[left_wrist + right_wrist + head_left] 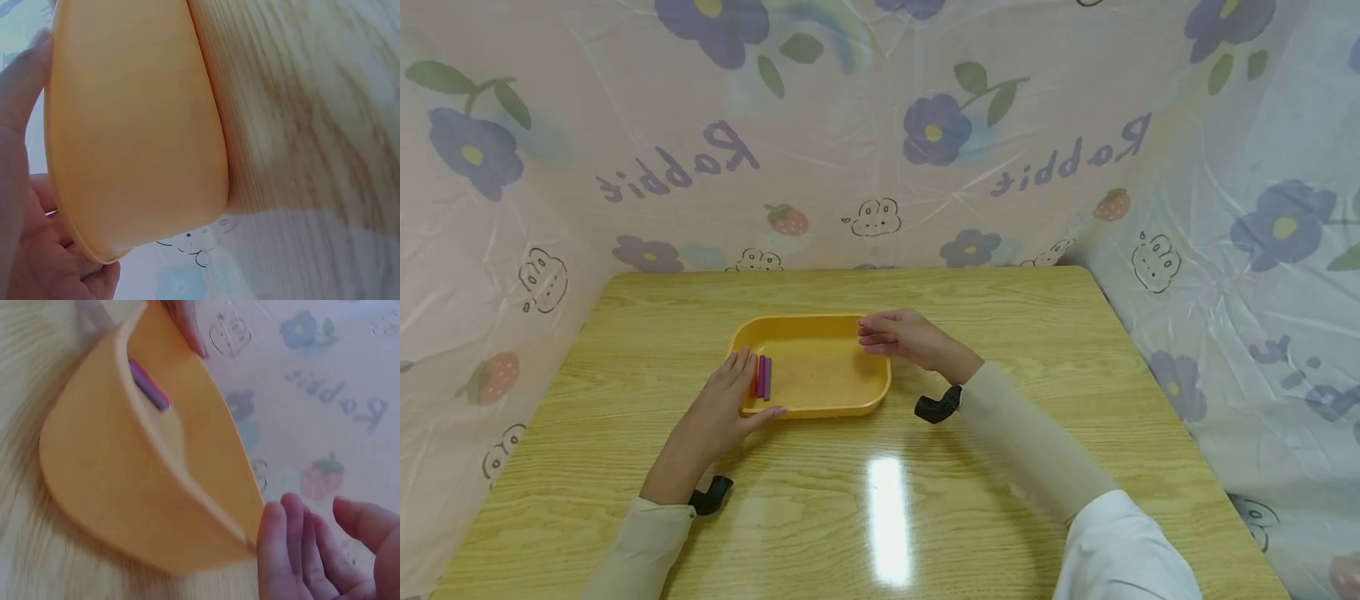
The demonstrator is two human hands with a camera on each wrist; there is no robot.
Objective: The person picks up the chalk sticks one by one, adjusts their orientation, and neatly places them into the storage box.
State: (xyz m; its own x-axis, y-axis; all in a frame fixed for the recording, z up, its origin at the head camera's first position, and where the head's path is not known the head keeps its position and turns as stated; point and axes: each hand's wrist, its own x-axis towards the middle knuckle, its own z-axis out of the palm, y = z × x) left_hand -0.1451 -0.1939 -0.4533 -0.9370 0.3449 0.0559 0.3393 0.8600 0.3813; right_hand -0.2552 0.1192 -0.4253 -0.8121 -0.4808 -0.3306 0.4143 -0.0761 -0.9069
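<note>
A yellow plastic tray (820, 412) with rounded corners rests on the wooden table. Inside its left end lie several slim sticks (763, 377) side by side, purple, magenta and reddish-orange, looking like crayons or clay sticks. My left hand (722, 400) grips the tray's left end, its thumb along the front rim and its fingers over the left side beside the sticks. In the left wrist view, curled fingers (103, 281) show at the rim's corner. My right hand (910, 337) is at the right back corner, fingers nearly straight, fingertips right at the rim.
The wooden table (1030, 317) carries the tray near its middle. Behind and at both sides hangs a patterned curtain (820, 167) with flowers and rabbits. A black wrist device (938, 405) sits by the right cuff, another (711, 497) by the left.
</note>
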